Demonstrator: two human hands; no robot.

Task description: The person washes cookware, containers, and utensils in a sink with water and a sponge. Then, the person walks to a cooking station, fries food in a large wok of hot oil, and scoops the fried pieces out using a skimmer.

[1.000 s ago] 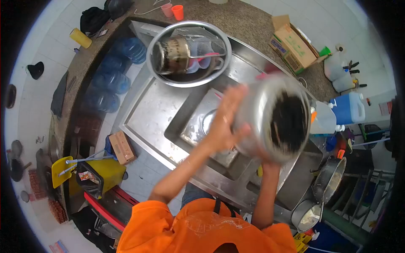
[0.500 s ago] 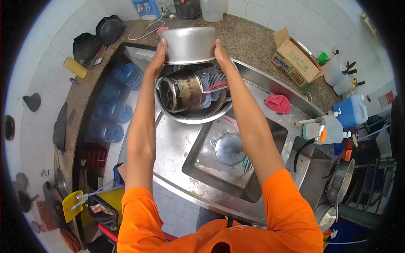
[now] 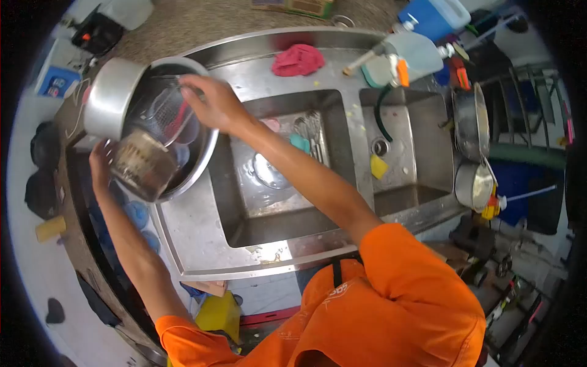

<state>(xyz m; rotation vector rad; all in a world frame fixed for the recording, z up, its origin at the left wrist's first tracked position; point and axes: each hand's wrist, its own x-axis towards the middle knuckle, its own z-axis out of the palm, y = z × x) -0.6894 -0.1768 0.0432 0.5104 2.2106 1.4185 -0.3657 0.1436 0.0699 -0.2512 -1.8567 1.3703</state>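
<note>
A large silver pot [image 3: 111, 101] rests tilted against the far left side of a wide metal basin [image 3: 211, 144]. Inside the basin lie a scorched pot [image 3: 144, 164], a wire mesh basket [image 3: 160, 116] and some cups. My left hand [image 3: 99, 164] is by the lower edge of the silver pot, beside the scorched pot; its fingers are partly hidden. Over the basin's right side, my right hand [image 3: 211, 103] has its fingers extended above the mesh basket, and whether it touches the basket is unclear.
The left sink bowl [image 3: 244, 223] holds a round lid [image 3: 270, 171] and several utensils [image 3: 312, 134]. A yellow sponge [image 3: 378, 166] lies in the right bowl. Behind are a pink cloth [image 3: 298, 60], a faucet [image 3: 402, 72] and soap jugs. Pans [image 3: 472, 185] stand at the right.
The view has swung right. The silver pot, held between both hands above the basin before, now leans at its side. My right hand has left the pot and moved over the mesh basket.
</note>
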